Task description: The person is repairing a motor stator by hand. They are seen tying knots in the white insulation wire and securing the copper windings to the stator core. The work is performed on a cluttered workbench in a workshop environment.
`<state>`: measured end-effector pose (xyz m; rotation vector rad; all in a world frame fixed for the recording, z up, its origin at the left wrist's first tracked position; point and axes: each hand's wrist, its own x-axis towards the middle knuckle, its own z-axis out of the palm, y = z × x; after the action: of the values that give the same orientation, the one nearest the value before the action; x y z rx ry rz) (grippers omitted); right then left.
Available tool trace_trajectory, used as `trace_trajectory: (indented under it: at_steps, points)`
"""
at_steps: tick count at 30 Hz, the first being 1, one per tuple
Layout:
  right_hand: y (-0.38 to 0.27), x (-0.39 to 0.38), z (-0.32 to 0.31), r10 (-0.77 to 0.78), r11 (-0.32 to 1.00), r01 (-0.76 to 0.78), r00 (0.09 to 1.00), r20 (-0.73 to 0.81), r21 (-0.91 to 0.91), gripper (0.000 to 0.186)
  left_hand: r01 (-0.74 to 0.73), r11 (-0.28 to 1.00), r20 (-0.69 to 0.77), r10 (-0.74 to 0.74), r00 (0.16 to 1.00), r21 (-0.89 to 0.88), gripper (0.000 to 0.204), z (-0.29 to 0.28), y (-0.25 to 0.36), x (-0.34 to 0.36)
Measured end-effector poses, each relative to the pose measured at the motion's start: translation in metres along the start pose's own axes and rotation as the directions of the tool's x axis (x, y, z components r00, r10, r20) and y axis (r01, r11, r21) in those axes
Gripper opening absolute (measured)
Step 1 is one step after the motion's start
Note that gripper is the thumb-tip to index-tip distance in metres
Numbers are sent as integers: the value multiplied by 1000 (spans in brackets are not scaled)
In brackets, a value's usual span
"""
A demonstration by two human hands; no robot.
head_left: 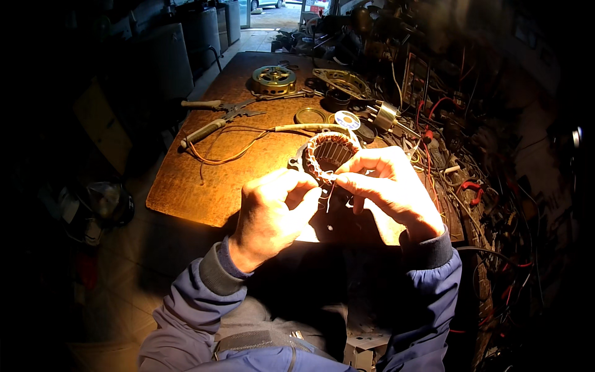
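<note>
A ring-shaped motor stator (311, 162) with copper windings and a slotted metal inside stands near the table's front edge, under bright light. At its near rim, a thin pale thread (329, 197) hangs down beside my right fingertips. My right hand (387, 186) pinches thumb to forefinger on the thread at the winding. On the left of the stator, my left hand (273, 208) is closed, its thumb and forefinger pressed together close to the same rim; whatever they hold is too small to make out. A sleeved cable with brown leads (248, 149) runs leftward behind the stator.
Pliers (214, 121) with pale handles lie on the wooden table (186, 192) at left. Farther back are a round brass-coloured housing (274, 80) and a second metal cover (347, 82). A rotor with shaft (387, 116), a spool (347, 119) and tangled wires (474, 192) crowd the right.
</note>
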<state>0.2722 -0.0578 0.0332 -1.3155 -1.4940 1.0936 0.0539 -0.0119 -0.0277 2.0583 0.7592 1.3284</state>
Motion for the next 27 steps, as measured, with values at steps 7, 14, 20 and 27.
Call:
trace_trajectory:
  at_steps: [7, 14, 20, 27]
  points:
    - [-4, -4, 2, 43, 999, -43, 998, -39, 15, 20, 436, 847, 239, -375, 896, -304, 9, -3, 4, 12]
    - [-4, -2, 2, 28, 1000, -28, 998, -56, 1, 18, 368, 910, 263, -315, 912, -190, 19, -11, -1, 29]
    - [2, -3, 2, 9, 999, -13, 997, -80, -44, 23, 282, 959, 283, -262, 923, -34, 25, -22, 11, 37]
    - [12, 1, 0, -254, 949, 230, 963, -89, -217, 14, 5, 991, 339, -51, 939, 133, 15, -52, 9, 81]
